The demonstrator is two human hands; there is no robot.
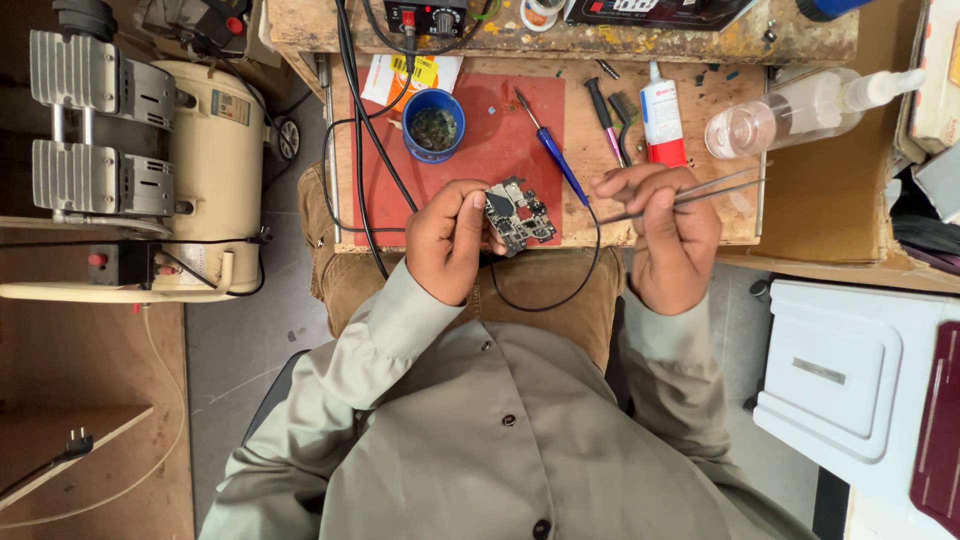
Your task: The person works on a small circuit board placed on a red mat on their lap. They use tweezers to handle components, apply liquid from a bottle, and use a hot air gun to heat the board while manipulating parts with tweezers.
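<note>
Left hand [447, 240] pinching circuit board [518, 216] — right hand [668, 232] gripping tweezers [690, 198]; white-red glue bottle [662, 118] beyond.

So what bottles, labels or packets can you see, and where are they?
Glue tube: upright-shaped, white with red label, right of the red mat.
Spray bottle: clear, lying on its side, far right.
Packet: white, orange and yellow, behind the blue cup.
Sticker: pale rectangle on the cream machine.

Bare red mat [500, 130] between blue cup [434, 124] and blue screwdriver [549, 145]; black cables [360, 150] leftward.
</note>
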